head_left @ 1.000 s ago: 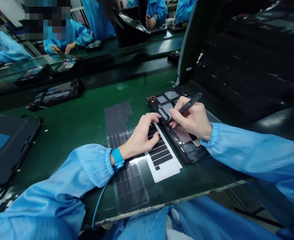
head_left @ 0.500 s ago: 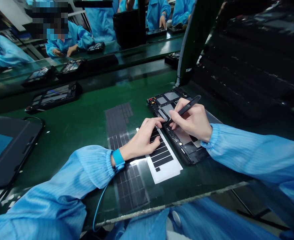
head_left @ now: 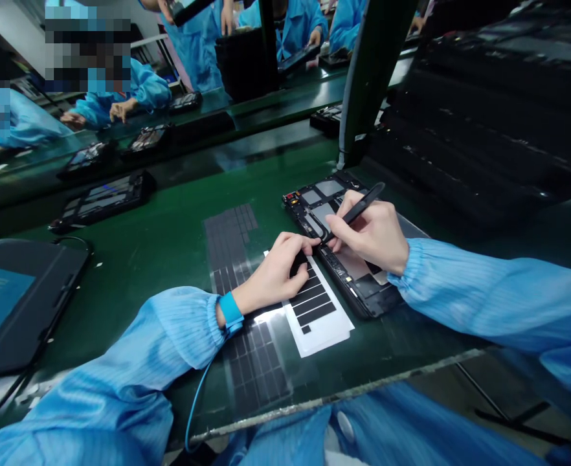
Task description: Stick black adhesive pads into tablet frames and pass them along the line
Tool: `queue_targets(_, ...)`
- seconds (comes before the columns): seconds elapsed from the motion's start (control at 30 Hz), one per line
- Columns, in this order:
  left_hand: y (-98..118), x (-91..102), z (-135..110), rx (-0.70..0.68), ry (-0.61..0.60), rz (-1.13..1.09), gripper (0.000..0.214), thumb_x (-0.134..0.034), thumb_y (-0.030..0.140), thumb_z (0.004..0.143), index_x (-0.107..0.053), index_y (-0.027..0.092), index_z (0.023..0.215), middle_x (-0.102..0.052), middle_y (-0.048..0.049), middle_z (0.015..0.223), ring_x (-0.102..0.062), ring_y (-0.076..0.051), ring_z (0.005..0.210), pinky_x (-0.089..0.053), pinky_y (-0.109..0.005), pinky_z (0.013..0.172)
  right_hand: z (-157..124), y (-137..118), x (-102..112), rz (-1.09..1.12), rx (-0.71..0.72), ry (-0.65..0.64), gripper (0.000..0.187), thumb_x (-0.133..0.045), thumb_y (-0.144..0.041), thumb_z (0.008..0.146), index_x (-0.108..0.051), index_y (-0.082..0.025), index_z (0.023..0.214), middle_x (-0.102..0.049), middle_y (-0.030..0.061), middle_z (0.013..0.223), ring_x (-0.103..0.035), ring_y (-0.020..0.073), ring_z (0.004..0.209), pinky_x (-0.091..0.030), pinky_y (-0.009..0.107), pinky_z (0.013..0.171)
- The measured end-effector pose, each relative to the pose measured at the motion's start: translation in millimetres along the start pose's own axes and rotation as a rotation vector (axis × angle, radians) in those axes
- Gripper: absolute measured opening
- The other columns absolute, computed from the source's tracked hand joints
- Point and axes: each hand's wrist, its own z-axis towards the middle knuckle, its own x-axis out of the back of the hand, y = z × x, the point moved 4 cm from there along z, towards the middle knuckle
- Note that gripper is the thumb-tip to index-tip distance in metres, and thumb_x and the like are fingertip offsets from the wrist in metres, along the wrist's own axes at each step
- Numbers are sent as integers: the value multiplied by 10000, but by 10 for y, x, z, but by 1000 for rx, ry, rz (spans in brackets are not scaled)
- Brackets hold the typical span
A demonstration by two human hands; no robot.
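An opened tablet (head_left: 327, 189) with exposed circuit boards and grey panels lies in front of me. My right hand (head_left: 375, 236) grips black tweezers (head_left: 367, 200), their bent tip down at the tablet's near left edge. Beside that tip, the extended index finger of my left hand (head_left: 278, 270) reaches the same edge. The left thumb is apart from the fingers, and I see nothing held there. Under the left hand lies a white backing sheet (head_left: 327, 336) bearing black adhesive strips (head_left: 315, 304), partly covered by the hand. A blue band (head_left: 230, 308) with a cord circles my left wrist.
Clear sheets with dark strips (head_left: 230, 236) lie left of the backing sheet. A black device with a blue label (head_left: 4, 304) stands far left. Opened devices (head_left: 103, 200) line the back. Dark stacked units (head_left: 484, 142) rise at right. Co-workers in blue sit across.
My left index fingertip has edged right toward the tweezers' tip. The tweezers stay at the tablet's edge. Across the line, a co-worker now lifts a device. The view has shifted slightly.
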Motion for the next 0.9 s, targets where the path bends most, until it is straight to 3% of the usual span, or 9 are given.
queue_targets(0.3, -10, 23, 11, -23, -5, 45, 219, -422, 21, 721, -423, 179, 873, -587, -72, 1041, -482, -182, 1011, -454, -338, 857, 22, 55, -52, 66, -181, -28, 235, -565, -216, 779, -390, -213, 622, -555, -34, 435, -602, 160, 420, -485, 243, 407)
queue_targets(0.4, 94, -45, 33, -130, -79, 275, 185, -375, 17, 764, -442, 169, 847, -582, -72, 897, -494, -199, 965, -453, -342, 843, 21, 87, -21, 113, -205, -12, 258, -613, -217, 755, -397, -207, 613, -545, -35, 433, -598, 161, 415, -477, 242, 383)
queue_targets(0.47, 214, -145, 54, -215, -161, 511, 179, -342, 31, 813, -476, 147, 836, -574, -93, 859, -498, -217, 923, -442, -358, 829, 76, 57, 95, 186, -179, 84, 273, -641, -240, 744, -404, -201, 614, -533, -32, 443, -594, 159, 412, -481, 248, 381)
queue_targets(0.53, 324, -222, 88, -270, -213, 695, 193, -327, 66, 854, -511, 123, 838, -569, -112, 837, -502, -234, 895, -433, -370, 806, 212, -40, 232, 244, -114, 194, 273, -649, -275, 746, -420, -192, 622, -522, -28, 465, -599, 149, 432, -489, 255, 411)
queue_targets(0.6, 380, -222, 117, -289, -246, 740, 190, -346, 84, 856, -534, 108, 850, -575, -120, 840, -505, -245, 906, -435, -368, 799, 420, -197, 260, 206, -27, 198, 242, -649, -292, 747, -467, -174, 639, -541, -18, 534, -622, 134, 500, -497, 260, 470)
queue_targets(0.67, 355, -119, 100, -273, -262, 637, 183, -377, 67, 828, -547, 110, 880, -598, -115, 903, -502, -233, 961, -445, -337, 840, 636, -342, 83, 123, 29, 58, 182, -665, -249, 734, -527, -153, 667, -577, -5, 619, -638, 124, 588, -509, 255, 543)
queue_targets(0.73, 236, 90, 21, -196, -201, 478, 200, -401, 60, 808, -545, 123, 932, -608, -96, 1014, -498, -196, 1018, -450, -290, 891, 788, -384, -265, 119, -10, -128, 131, -668, -177, 729, -552, -141, 681, -592, 0, 647, -633, 118, 626, -522, 242, 585)
queue_targets(0.8, 30, 373, -113, -59, -12, 388, 191, -413, 74, 811, -541, 142, 935, -615, -76, 1032, -507, -170, 1019, -458, -284, 900, 848, -305, -680, 213, -149, -293, 120, -626, -159, 764, -540, -140, 683, -583, 2, 628, -624, 122, 617, -535, 246, 573)
queue_targets(0.9, -340, 734, -362, 165, 284, 394, 151, -452, 135, 819, -541, 143, 941, -624, -79, 1008, -526, -182, 1001, -465, -351, 898, 839, -113, -1160, 300, -281, -404, 123, -569, -195, 810, -516, -142, 712, -592, 15, 673, -620, 122, 625, -545, 254, 576)
